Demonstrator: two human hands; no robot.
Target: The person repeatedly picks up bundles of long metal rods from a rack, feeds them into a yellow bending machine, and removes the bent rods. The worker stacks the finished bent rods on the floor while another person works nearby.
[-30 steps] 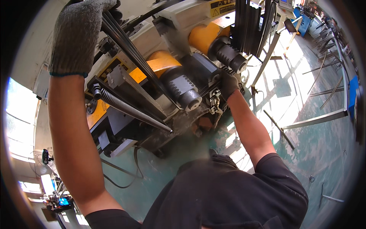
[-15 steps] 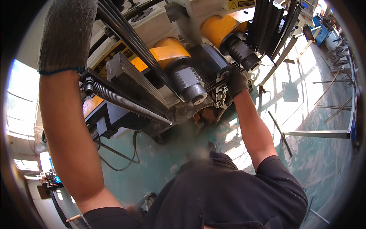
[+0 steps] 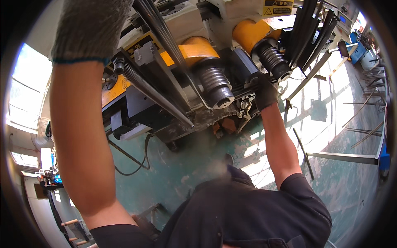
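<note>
My left hand [image 3: 92,31], in a grey knitted glove with a blue-green cuff, is raised at the upper left. Its fingers run past the top edge. Beside it, long thin metal bars [image 3: 163,31] slope down to a grooved steel roller [image 3: 215,80] on a yellow and white machine. My right hand [image 3: 266,91], in a dark glove, is closed at the machine's front, between that roller and a second grooved roller [image 3: 273,60]. Thin dark bars [image 3: 244,89] lead toward this hand. What it grips is hidden by the glove.
A coil spring on a rod [image 3: 144,89] slants below my left hand. Dark upright bars [image 3: 308,33] stand at the right roller. A metal stand [image 3: 347,157] and loose bars [image 3: 364,130] are at the right. A hose [image 3: 144,159] curves over the green floor [image 3: 173,165].
The whole view has shifted, so the machine sits slightly farther right. The grooves on the rollers look different, as if they have turned. My right hand stays at the same spot on the machine.
</note>
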